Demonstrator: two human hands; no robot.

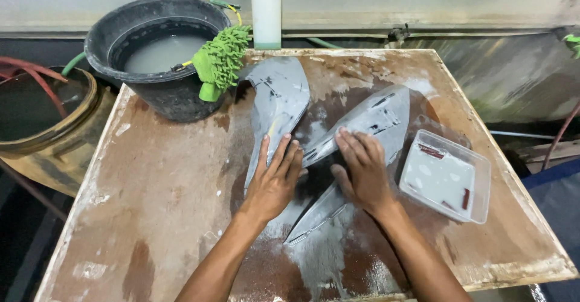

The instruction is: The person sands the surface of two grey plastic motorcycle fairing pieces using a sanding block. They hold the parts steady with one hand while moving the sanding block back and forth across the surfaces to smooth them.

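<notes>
Both hands flat, fingers spread: my left hand [275,178] pins one grey panel [279,106] w/ the right hand [361,166] pressing the other panel [362,130], prob so they don't slide on the wet tabletop [163,181]. Bucket [154,48] & water tray [446,175] close by.

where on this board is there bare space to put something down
The widest bare patch is the board's left half, bordered by the black bucket above and the left hand. A narrow strip lies behind the clear tray. The middle is crowded: two grey panels under both hands, right hand.
</notes>
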